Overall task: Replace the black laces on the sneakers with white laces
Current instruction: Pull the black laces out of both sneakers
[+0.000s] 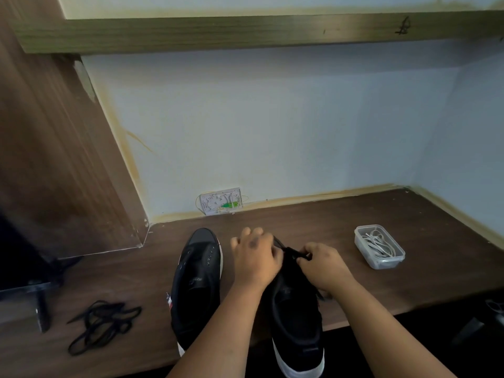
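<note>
Two black sneakers with white soles stand on the wooden desk, toes pointing away from me. The left sneaker [197, 282] has bare eyelets and no lace. On the right sneaker [297, 317] my left hand [255, 259] grips the front part. My right hand [323, 264] pinches a black lace [291, 251] at the eyelets. A loose black lace [103, 324] lies in a tangle at the left of the desk. White laces [380, 245] lie coiled in a clear plastic container [366, 256] to the right.
A wooden side panel [54, 159] rises at the left and a shelf [245, 31] runs overhead. A small white wall box [221, 201] with wiring sits at the back. The desk's front edge [409, 312] runs near my right forearm. A dark object [41, 306] stands at the far left.
</note>
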### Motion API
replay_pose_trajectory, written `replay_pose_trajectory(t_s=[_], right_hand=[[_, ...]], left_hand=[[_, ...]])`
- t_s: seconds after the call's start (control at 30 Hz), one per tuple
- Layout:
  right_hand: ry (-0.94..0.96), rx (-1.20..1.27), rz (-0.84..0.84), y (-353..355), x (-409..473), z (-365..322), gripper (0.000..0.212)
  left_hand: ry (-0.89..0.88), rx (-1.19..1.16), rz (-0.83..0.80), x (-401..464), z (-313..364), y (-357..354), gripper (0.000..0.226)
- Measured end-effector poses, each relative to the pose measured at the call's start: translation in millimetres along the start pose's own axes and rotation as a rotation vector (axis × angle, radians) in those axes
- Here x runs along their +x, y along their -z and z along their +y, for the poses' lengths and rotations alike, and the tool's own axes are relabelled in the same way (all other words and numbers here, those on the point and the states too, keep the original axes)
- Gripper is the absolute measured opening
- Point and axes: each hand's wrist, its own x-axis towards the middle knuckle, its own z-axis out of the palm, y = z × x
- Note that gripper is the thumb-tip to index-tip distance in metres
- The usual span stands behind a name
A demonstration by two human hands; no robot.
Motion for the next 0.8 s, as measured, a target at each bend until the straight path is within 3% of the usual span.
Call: replay_pose_trajectory(t_s=[0.17, 0.27, 0.33, 0.43, 0.53, 0.67, 0.8], right_hand=[[-0.033, 0.080, -0.023, 1.6, 3.6, 5.9, 0.019], [-0.047, 0.101, -0.025, -0.2, 4.1, 5.4, 0.026], [-0.053, 0.112, -0.037, 0.5, 4.0, 3.4, 0.032], [-0.040, 0.123, -0.053, 1.7, 2.0, 2.8, 0.038], [-0.026, 0.138, -0.050, 2.5, -0.7, 1.9, 0.039], [0.021, 0.117, -0.036, 2.3, -3.8, 1.5, 0.038], [0.068, 0.148, -0.018, 3.4, -6.6, 3.6, 0.037]], left_hand=[[0.395, -0.165, 0.418, 18.4, -30.7, 45.2, 0.028], [0.416, -0.214, 0.608, 19.5, -47.3, 76.6, 0.027], [0.409, -0.199, 0.640, 19.4, -51.2, 88.0, 0.026], [0.389, -0.110, 0.463, 20.9, -42.5, 82.8, 0.028], [0.164, -0.090, 0.140, 17.4, -18.5, 58.1, 0.010], [-0.065, 0.000, -0.185, 5.4, 13.4, 24.1, 0.031], [0.061, 0.011, -0.340, 5.9, 17.1, 11.1, 0.021]])
